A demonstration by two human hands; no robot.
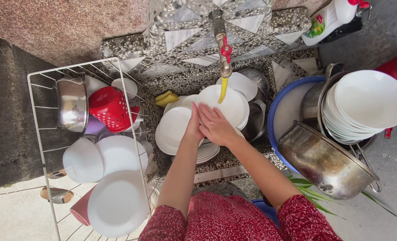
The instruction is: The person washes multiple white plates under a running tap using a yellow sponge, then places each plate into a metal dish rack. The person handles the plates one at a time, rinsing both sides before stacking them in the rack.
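Observation:
My left hand (194, 125) and my right hand (215, 125) meet over a pile of white plates (174, 127) in a stone sink basin. The right hand lies flat on a white plate (227, 105) under the tap (225, 67). My left hand presses edge-on beside it, touching the same plate. A yellow spout end hangs from the tap just above the fingers. Whether water runs cannot be seen.
A white wire rack (42, 134) at left holds white plates, a steel bowl (72, 105) and a red colander (111, 107). At right a blue tub (281, 111) carries steel pots (323, 160) and stacked white bowls (368, 100). A yellow sponge (166, 98) lies behind the plates; a detergent bottle (330, 18) stands top right.

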